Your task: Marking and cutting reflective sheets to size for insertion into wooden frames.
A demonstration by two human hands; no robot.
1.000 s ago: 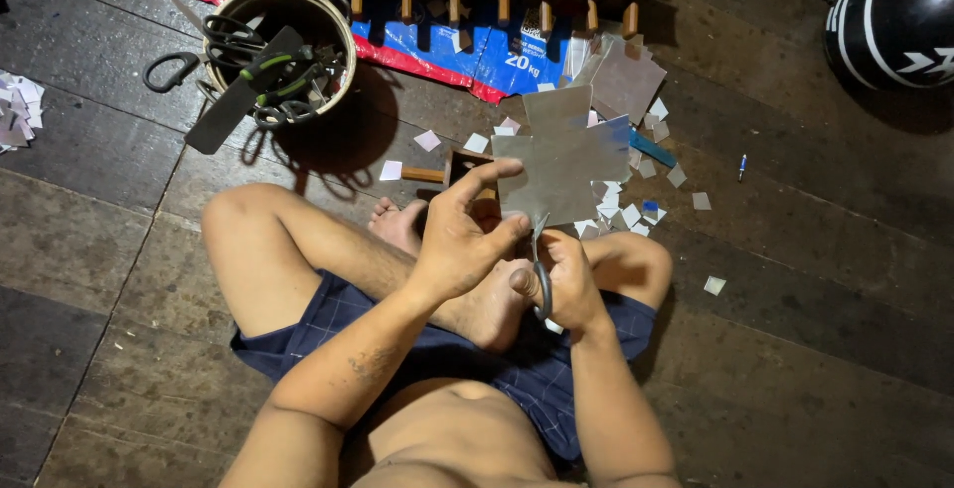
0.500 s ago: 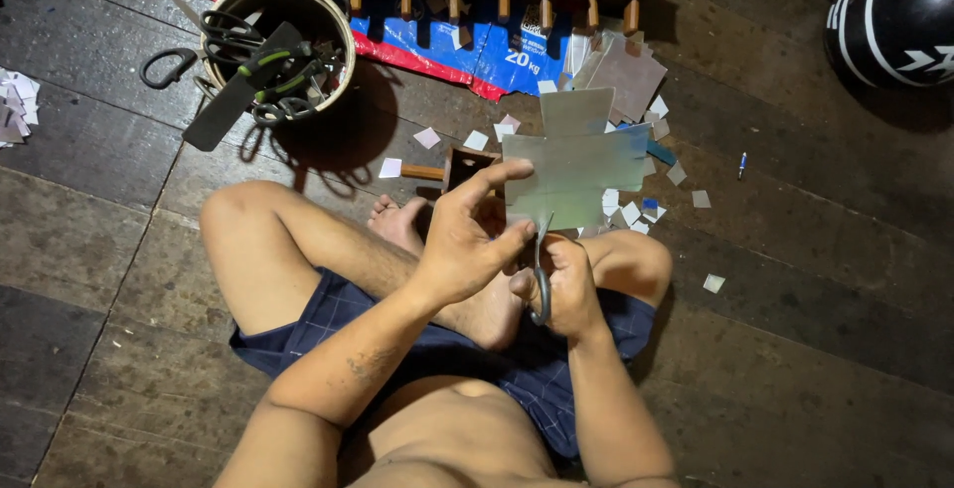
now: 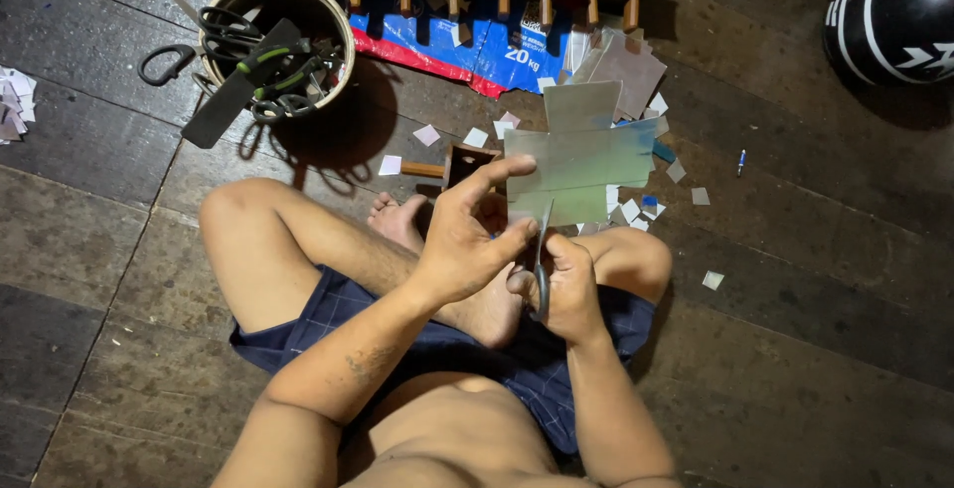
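The cross-shaped shiny metal sheet (image 3: 581, 155) is pinched in our left hand (image 3: 465, 240); our right hand (image 3: 568, 284) grips grey scissors (image 3: 543, 254) cutting its lower edge.

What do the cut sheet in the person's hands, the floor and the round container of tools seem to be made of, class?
Cut sheet: probably thin metal, since it is flat, grey and dully reflective with crisp edges; shiny card is possible.
Floor: dark wooden planks with visible grain and seams.
Round container: unclear, perhaps a worn plastic or metal bucket with a pale rim.
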